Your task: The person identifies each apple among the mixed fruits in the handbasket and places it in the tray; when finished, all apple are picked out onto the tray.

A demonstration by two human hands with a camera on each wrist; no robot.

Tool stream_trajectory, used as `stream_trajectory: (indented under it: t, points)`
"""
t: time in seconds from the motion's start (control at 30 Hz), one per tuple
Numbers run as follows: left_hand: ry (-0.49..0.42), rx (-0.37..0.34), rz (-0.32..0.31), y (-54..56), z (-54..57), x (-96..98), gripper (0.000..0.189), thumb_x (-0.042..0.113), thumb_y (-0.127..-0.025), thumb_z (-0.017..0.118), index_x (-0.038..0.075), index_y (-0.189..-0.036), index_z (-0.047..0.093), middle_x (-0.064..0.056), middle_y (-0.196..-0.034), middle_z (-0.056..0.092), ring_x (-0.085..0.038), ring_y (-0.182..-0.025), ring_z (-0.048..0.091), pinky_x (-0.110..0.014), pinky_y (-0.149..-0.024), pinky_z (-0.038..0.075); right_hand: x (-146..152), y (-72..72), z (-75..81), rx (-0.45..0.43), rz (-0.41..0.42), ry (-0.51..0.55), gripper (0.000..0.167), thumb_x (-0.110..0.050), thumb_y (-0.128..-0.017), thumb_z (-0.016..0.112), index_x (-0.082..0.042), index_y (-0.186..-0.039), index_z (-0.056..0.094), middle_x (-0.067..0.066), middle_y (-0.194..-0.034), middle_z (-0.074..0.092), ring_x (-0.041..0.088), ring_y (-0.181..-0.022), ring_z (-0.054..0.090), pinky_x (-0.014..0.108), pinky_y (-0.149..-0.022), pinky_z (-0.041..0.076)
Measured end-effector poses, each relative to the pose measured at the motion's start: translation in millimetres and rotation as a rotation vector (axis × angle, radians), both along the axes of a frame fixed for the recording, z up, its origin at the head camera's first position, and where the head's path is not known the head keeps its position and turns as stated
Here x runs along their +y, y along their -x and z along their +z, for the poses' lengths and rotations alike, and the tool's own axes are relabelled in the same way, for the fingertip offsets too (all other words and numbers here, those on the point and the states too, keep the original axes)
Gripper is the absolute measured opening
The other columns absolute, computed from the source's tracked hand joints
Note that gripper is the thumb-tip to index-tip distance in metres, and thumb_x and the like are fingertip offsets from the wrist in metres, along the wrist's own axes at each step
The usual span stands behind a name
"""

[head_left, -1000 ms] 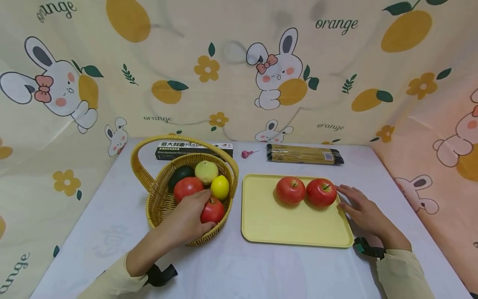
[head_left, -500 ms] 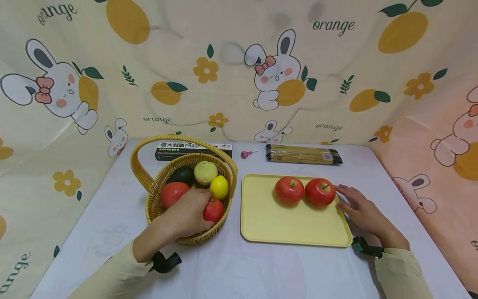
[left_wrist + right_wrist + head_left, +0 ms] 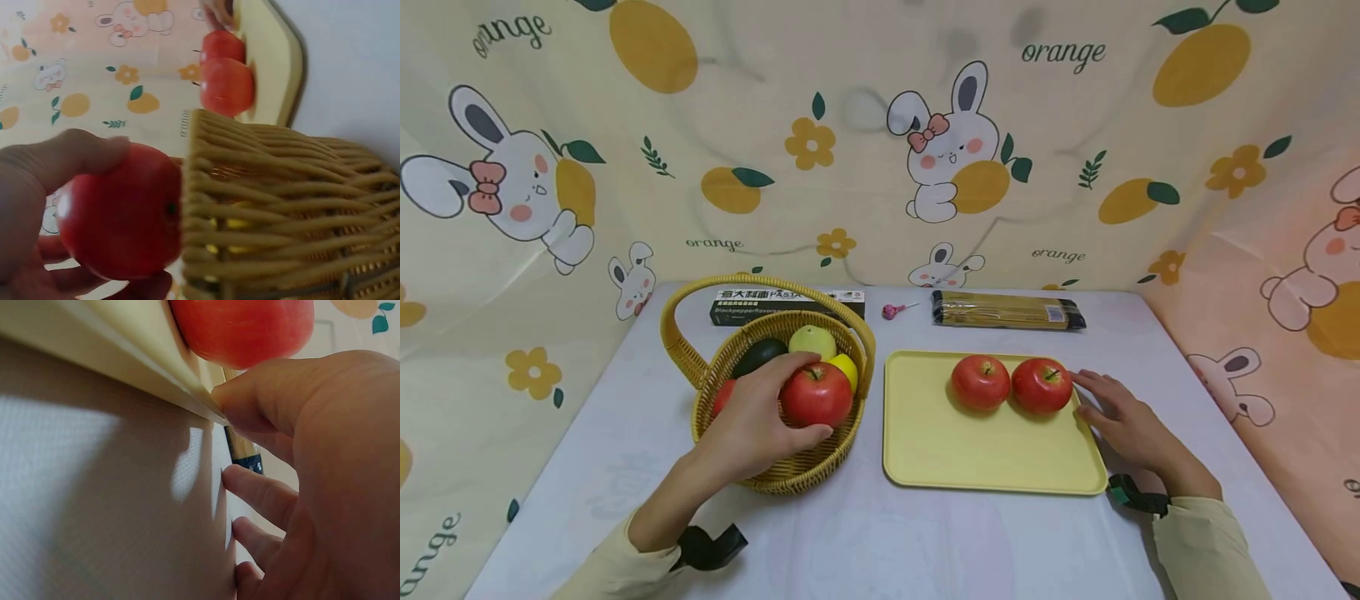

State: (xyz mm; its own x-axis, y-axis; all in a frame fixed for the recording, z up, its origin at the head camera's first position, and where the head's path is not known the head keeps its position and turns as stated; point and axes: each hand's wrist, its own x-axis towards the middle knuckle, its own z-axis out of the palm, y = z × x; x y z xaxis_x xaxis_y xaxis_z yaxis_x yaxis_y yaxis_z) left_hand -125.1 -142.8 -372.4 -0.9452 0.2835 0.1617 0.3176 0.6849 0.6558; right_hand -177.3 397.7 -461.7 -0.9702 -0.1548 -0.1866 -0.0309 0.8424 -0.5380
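Observation:
My left hand (image 3: pixel 748 425) grips a red apple (image 3: pixel 816 396) over the wicker basket (image 3: pixel 797 482), thumb on the near side and fingers behind. In the left wrist view this apple (image 3: pixel 125 212) overlaps the basket's rim (image 3: pixel 194 206). Inside the basket are a dark green fruit (image 3: pixel 758 357), a pale green round fruit (image 3: pixel 812 340), a yellow lemon (image 3: pixel 846 368) and a red fruit (image 3: pixel 722 397) mostly hidden by the hand. My right hand (image 3: pixel 1127 425) rests at the yellow tray's (image 3: pixel 955 454) right edge, its thumb (image 3: pixel 256 394) touching the rim and fingers spread beyond.
Two red apples, one left (image 3: pixel 981 382) and one right (image 3: pixel 1042 385), sit side by side on the tray. Behind the basket stands a black pasta box (image 3: pixel 737 310). Farther back lie a lollipop (image 3: pixel 891 312) and a pack of dry noodles (image 3: pixel 1007 310). The basket's handle (image 3: pixel 673 333) arches upward.
My left hand has raised the red apple out of the basket's lower right part. The other red fruit in the basket has shifted left. My right hand has stayed by the tray.

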Motion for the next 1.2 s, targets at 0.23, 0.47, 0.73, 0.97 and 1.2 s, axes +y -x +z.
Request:
stream_trajectory:
  t: [0.23, 0.47, 0.73, 0.97, 1.2]
  points:
    - [-0.164, 0.026, -0.1, -1.8, 4.4, 6.2, 0.089, 0.028, -0.076, 0.103, 0.025, -0.154, 0.06, -0.001, -0.146, 0.068, -0.027, -0.13, 0.067, -0.048, -0.097, 0.066, 0.8, 0.9, -1.2, -0.008, -0.005, 0.002, 0.072, -0.039, -0.111, 0.063, -0.008, -0.17, 0.036, 0.034, -0.175, 0.024, 0.064, -0.161, 0.01, 0.093, -0.112, 0.022]
    - [-0.286, 0.015, -0.256, 0.9, 7.2, 25.5, 0.091, 0.023, -0.077, 0.103, 0.018, -0.156, 0.059, 0.0, -0.149, 0.067, -0.024, -0.13, 0.069, -0.037, -0.1, 0.065, 1.9, 2.2, -1.9, 0.007, 0.004, 0.004, 0.069, -0.036, -0.111, 0.064, -0.008, -0.169, 0.038, 0.034, -0.175, 0.026, 0.065, -0.16, 0.011, 0.093, -0.113, 0.021]
    - [-0.337, -0.022, -0.332, -1.9, 11.2, 50.7, 0.09, 0.025, -0.078, 0.102, 0.02, -0.157, 0.058, 0.003, -0.151, 0.066, -0.02, -0.136, 0.064, -0.032, -0.103, 0.063, 2.7, 2.0, -0.7, 0.006, 0.009, 0.014, 0.07, -0.038, -0.111, 0.064, -0.008, -0.169, 0.038, 0.034, -0.175, 0.025, 0.065, -0.16, 0.011, 0.093, -0.113, 0.02]
    - [-0.415, -0.067, -0.484, 0.5, 10.2, 87.5, 0.089, 0.022, -0.079, 0.101, 0.021, -0.157, 0.058, 0.005, -0.15, 0.066, -0.016, -0.134, 0.064, -0.03, -0.1, 0.063, 3.5, 2.6, -0.1, 0.002, 0.007, -0.002, 0.07, -0.038, -0.111, 0.062, -0.008, -0.169, 0.037, 0.034, -0.175, 0.026, 0.064, -0.161, 0.011, 0.093, -0.113, 0.021]
    - [-0.446, -0.1, -0.583, 4.7, 2.4, 125.9, 0.088, 0.023, -0.083, 0.097, 0.024, -0.16, 0.054, 0.002, -0.157, 0.062, -0.01, -0.138, 0.06, -0.023, -0.101, 0.06, 1.1, 1.7, -0.1, -0.013, -0.001, 0.018, 0.07, -0.038, -0.111, 0.063, -0.009, -0.17, 0.037, 0.034, -0.175, 0.024, 0.065, -0.161, 0.009, 0.093, -0.112, 0.021]
